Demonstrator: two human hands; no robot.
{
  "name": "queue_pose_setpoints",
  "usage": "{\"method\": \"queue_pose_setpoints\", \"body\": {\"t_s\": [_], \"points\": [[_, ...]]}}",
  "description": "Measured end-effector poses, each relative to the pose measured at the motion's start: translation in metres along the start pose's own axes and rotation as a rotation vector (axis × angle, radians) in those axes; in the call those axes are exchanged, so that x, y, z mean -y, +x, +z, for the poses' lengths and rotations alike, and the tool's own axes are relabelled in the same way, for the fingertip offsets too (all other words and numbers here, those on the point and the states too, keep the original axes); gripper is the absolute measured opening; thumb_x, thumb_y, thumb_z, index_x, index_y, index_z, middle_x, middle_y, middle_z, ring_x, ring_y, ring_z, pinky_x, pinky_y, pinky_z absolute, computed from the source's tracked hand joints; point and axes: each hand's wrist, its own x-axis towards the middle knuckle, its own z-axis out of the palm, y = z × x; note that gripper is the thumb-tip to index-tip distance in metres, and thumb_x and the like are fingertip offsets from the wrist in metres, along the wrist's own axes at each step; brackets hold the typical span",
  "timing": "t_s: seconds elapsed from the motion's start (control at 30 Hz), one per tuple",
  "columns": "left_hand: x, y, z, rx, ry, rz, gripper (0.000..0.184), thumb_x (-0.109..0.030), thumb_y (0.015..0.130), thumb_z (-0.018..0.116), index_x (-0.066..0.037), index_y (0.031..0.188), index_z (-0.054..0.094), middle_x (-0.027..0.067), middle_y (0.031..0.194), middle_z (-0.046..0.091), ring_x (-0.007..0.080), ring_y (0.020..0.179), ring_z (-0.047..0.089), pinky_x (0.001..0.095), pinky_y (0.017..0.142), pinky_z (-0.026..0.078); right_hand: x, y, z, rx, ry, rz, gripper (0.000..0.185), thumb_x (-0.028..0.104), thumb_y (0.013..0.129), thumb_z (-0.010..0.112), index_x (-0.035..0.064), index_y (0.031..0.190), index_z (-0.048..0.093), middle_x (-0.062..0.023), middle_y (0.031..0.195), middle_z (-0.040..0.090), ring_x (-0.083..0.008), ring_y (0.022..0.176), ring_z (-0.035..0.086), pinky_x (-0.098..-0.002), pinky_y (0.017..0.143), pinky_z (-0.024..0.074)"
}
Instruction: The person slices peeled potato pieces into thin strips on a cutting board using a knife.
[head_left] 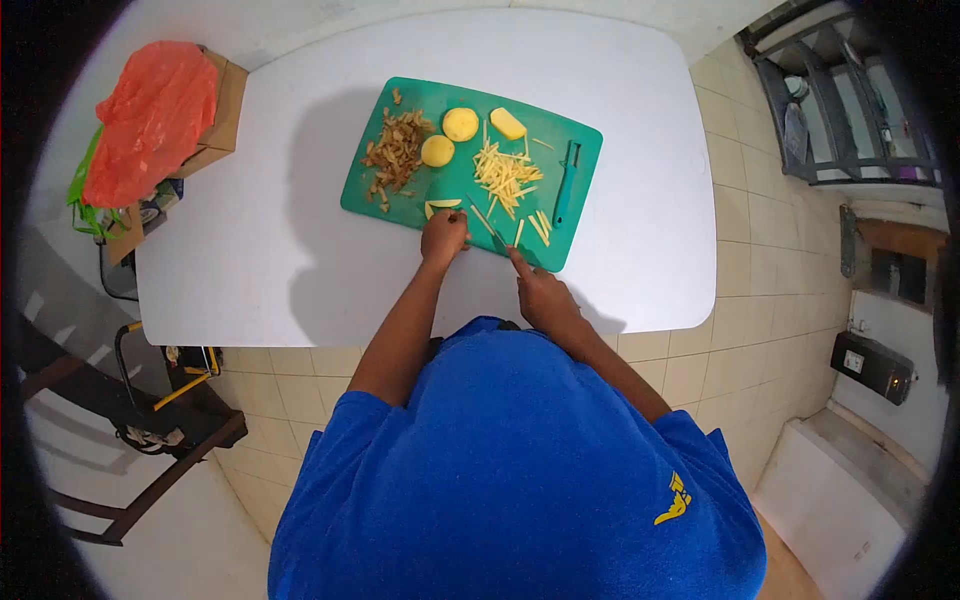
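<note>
On a green cutting board (400, 208), my left hand (445, 238) is closed, fingers curled over pale potato slices (442, 204) that show just beyond the knuckles. My right hand (545, 300) grips a knife (487, 226), its blade slanting up and left across the board beside the left hand. Thin potato sticks (505, 178) lie in a pile, with several more (540, 228) near the blade. Two peeled potatoes (460, 124) and a cut potato piece (508, 123) sit toward the far side. Brown peelings (398, 150) are heaped at the left.
A green-handled peeler (568, 185) lies along the board's right side. The board rests on a white table (640, 150). A cardboard box (222, 110) with a red plastic bag (155, 120) stands at the left edge. A dark rack (840, 100) is off to the right.
</note>
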Motion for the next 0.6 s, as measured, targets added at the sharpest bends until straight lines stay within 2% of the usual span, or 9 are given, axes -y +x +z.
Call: {"method": "queue_pose_setpoints", "body": {"t_s": [0.13,0.43,0.53,0.6], "points": [[0.0043,0.0024,0.0015,0.002,-0.033,-0.002,0.035,-0.031,0.094,0.05,0.001,0.099,0.061,0.0103,0.077,0.068,0.0201,0.057,0.066,0.0339,0.058,0.051,0.0047,0.0003,-0.0045,0.071,0.006,0.056,0.057,0.01,0.093,0.046,0.0147,0.146,0.027,-0.0273,0.083,0.059,-0.0432,0.07,0.06,-0.0525,0.065,0.05],[0.0069,0.004,0.0023,0.003,-0.052,0.021,0.033,-0.03,0.094,0.05,0.0,0.097,0.061,0.0095,0.073,0.067,0.0201,0.054,0.065,0.0331,0.057,0.052,0.0064,0.0014,-0.004,0.088,-0.014,0.064,0.057,0.011,0.093,0.046,0.0145,0.146,0.026,-0.028,0.083,0.059,-0.0435,0.068,0.061,-0.0525,0.063,0.0504],[0.0051,0.003,0.0025,-0.008,-0.04,0.018,0.032,-0.03,0.094,0.05,0.0,0.094,0.061,0.0088,0.071,0.067,0.0196,0.053,0.064,0.0329,0.057,0.052,0.0032,0.0023,0.0003,0.056,-0.047,0.041,0.062,0.004,0.088,0.046,0.0146,0.146,0.026,-0.0253,0.08,0.059,-0.041,0.069,0.063,-0.0512,0.062,0.052],[0.0026,0.0007,0.0011,-0.017,-0.042,0.008,0.031,-0.03,0.094,0.05,0.0,0.092,0.061,0.0084,0.071,0.067,0.0192,0.053,0.064,0.033,0.057,0.051,0.0008,0.0027,0.0025,0.044,-0.034,0.025,0.062,0.005,0.088,0.045,0.015,0.146,0.027,-0.0257,0.081,0.059,-0.0412,0.07,0.063,-0.0512,0.063,0.0522]]}}
